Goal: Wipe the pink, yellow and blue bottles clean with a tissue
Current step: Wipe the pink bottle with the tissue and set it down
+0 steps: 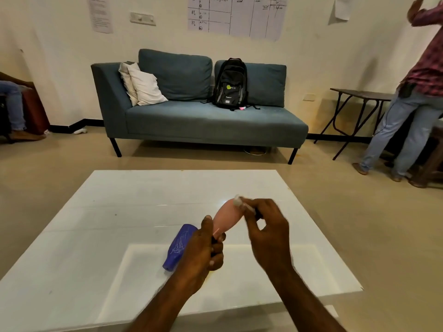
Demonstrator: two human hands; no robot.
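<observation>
Your left hand point(203, 250) grips the pink bottle point(226, 215) by its narrow end, fingers curled round it, above the white table point(96, 236). At the bottle's far end your right hand point(268, 228) pinches a tissue point(238, 201), blurred and half hidden. Just left of the grip lies the blue bottle point(178, 245), scribbled with white marks. Beyond, the backpack point(230, 85) lettering and wall chart point(237, 13) handwriting are mostly illegible.

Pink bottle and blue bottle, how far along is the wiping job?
Nothing looks finished. In hand: the left hand grips the pink bottle while the right hand pinches a tissue against its far end. Left: the blue bottle lies on the table with white scribbles on it; the yellow bottle is not in view.
</observation>
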